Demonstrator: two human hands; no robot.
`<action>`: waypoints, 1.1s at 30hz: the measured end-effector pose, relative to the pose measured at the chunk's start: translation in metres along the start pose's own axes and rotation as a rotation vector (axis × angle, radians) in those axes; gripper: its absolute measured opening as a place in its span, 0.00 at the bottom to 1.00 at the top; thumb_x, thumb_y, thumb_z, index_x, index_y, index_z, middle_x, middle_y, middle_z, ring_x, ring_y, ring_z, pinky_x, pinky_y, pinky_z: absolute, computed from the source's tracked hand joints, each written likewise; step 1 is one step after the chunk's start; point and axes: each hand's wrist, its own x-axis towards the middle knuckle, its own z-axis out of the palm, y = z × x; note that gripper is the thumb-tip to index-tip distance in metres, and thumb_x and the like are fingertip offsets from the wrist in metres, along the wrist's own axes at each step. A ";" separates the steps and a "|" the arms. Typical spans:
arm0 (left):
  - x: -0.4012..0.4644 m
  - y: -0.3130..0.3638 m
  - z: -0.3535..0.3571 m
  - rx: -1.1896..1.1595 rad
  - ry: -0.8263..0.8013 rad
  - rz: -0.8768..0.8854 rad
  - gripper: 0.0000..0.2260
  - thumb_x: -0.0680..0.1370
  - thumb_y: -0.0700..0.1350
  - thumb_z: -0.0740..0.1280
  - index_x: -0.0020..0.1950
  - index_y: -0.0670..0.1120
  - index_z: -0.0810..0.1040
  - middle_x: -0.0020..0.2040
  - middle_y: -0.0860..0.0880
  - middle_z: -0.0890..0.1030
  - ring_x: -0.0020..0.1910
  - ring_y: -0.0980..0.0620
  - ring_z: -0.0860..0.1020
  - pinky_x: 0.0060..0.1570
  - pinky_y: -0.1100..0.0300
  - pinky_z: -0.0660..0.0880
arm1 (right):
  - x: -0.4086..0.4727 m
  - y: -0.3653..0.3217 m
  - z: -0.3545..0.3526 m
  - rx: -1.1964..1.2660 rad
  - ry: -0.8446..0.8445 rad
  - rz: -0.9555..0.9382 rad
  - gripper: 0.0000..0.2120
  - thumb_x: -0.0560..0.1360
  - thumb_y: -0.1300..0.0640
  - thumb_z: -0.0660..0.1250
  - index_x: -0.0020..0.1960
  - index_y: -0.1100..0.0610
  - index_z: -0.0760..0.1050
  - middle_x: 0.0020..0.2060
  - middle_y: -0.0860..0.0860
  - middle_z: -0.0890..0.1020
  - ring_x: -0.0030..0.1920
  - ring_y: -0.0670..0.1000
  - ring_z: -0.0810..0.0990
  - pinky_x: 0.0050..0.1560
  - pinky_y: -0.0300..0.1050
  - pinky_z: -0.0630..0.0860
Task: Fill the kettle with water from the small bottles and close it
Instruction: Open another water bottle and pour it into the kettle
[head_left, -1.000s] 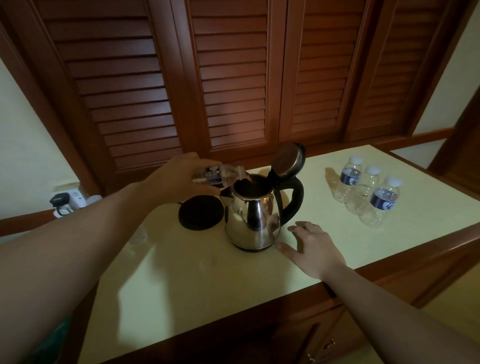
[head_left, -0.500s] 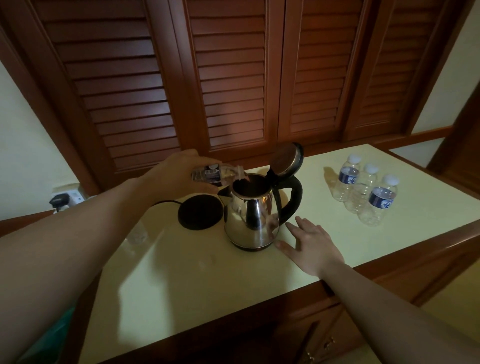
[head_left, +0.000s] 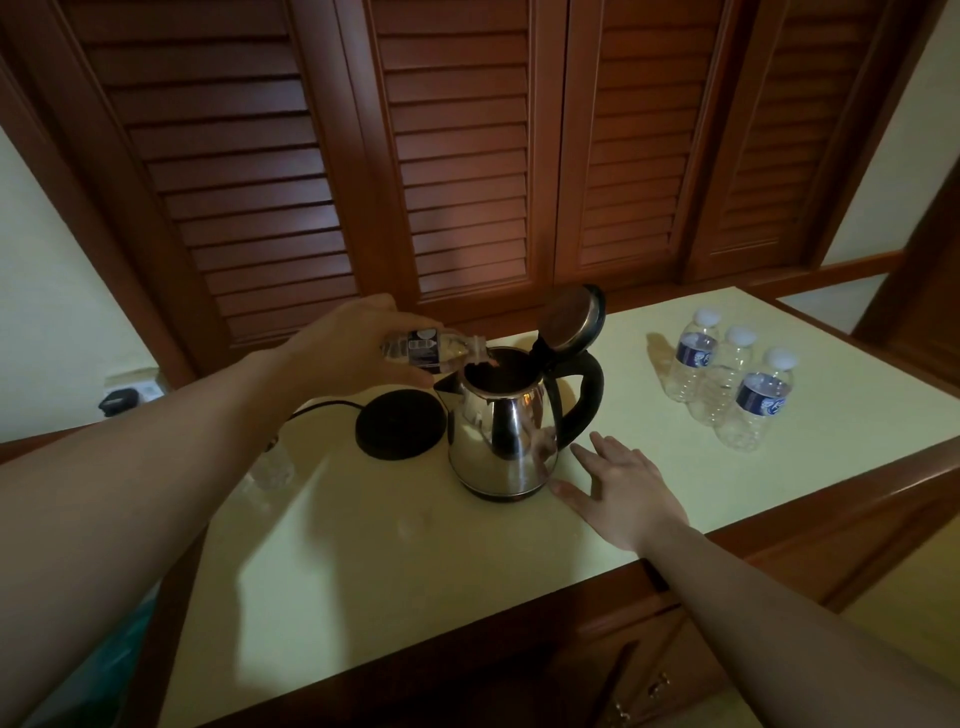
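A steel kettle (head_left: 501, 441) stands in the middle of the pale counter (head_left: 363, 561), its lid (head_left: 571, 318) hinged up and open. My left hand (head_left: 345, 348) grips a small water bottle (head_left: 431, 349) lying almost flat, its uncapped neck over the kettle's mouth. My right hand (head_left: 618, 486) rests flat on the counter beside the kettle's base, fingers spread, thumb close to the base. Three capped small bottles (head_left: 727, 382) stand together at the right.
The kettle's black power base (head_left: 401, 425) sits left of the kettle with its cord running left. A clear empty-looking bottle (head_left: 270, 467) lies partly hidden under my left forearm. Louvred wooden doors (head_left: 467, 156) rise behind the counter. A wall socket (head_left: 130, 395) is at far left.
The bottle stays tipped over the kettle's mouth. My right hand has slid slightly toward the kettle and its fingers have spread wider on the counter.
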 end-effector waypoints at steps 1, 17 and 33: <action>0.000 0.001 0.000 -0.004 0.003 0.001 0.34 0.66 0.76 0.66 0.71 0.69 0.71 0.48 0.55 0.72 0.46 0.54 0.74 0.49 0.52 0.74 | 0.000 0.000 0.000 0.000 -0.002 0.002 0.45 0.75 0.20 0.43 0.84 0.43 0.55 0.85 0.50 0.54 0.84 0.51 0.49 0.83 0.54 0.47; -0.002 0.015 -0.009 0.124 -0.023 -0.014 0.34 0.67 0.73 0.68 0.73 0.69 0.70 0.49 0.54 0.71 0.48 0.53 0.73 0.46 0.53 0.75 | -0.001 0.000 0.000 0.021 0.005 0.003 0.43 0.76 0.22 0.46 0.84 0.43 0.56 0.85 0.49 0.54 0.84 0.51 0.49 0.82 0.53 0.45; 0.020 0.033 -0.033 0.441 -0.065 0.124 0.35 0.71 0.71 0.70 0.76 0.67 0.65 0.51 0.56 0.67 0.52 0.56 0.65 0.42 0.58 0.65 | -0.002 0.000 -0.001 0.017 0.018 -0.004 0.42 0.77 0.22 0.47 0.84 0.44 0.57 0.84 0.50 0.55 0.84 0.52 0.50 0.83 0.54 0.47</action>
